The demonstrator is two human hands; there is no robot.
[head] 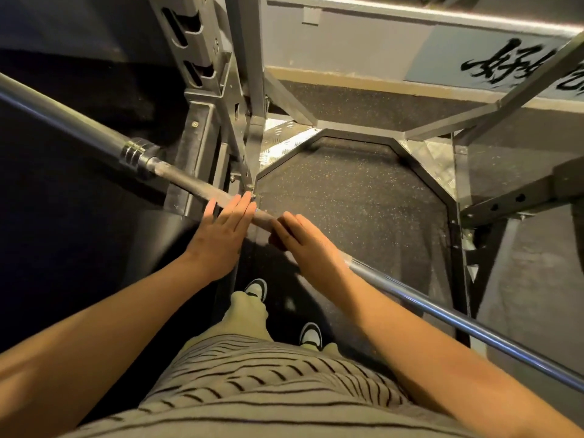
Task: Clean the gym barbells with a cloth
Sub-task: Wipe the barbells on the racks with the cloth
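A steel barbell (186, 186) runs diagonally from the upper left to the lower right at waist height, its collar (136, 154) and thick sleeve at the left. My left hand (221, 232) rests on the knurled shaft with its fingers straight and spread. Just to its right, my right hand (311, 248) lies over the shaft with fingers and thumb curled round it. The underside of that hand is in shadow, and I see no cloth plainly.
The squat rack's grey upright (202, 90) stands behind the bar at the left, and its safety arm (521, 197) juts in at the right. A speckled rubber platform (354, 197) lies below. My shoes (256, 288) stand under the bar.
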